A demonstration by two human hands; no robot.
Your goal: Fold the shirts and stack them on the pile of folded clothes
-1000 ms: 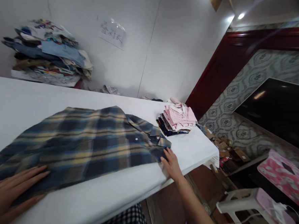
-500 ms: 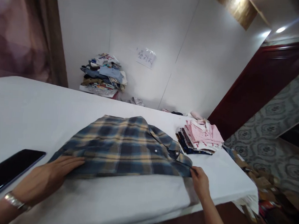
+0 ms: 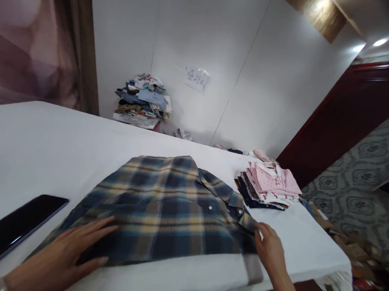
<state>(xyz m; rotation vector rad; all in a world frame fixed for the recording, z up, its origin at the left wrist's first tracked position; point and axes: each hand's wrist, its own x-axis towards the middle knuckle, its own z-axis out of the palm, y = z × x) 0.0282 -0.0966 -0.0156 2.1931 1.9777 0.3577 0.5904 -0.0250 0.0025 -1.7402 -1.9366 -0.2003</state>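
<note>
A plaid shirt in blue, yellow and grey lies spread on the white-covered table, its buttons and collar toward the right. On its near left part rests my left hand, fingers stretched and spread, thumb apart. My right hand pinches the shirt's right end close to the collar; the fingertips are partly hidden by the hand itself.
A black phone lies left of the shirt. Folded clothes, pink on top, form a stack at the right. A taller clothes pile stands beyond the table, by the wall under a paper sign.
The shirt's near edge has come closer to me and more of its front shows. My left fingers have spread apart. The camera view has shifted slightly.
</note>
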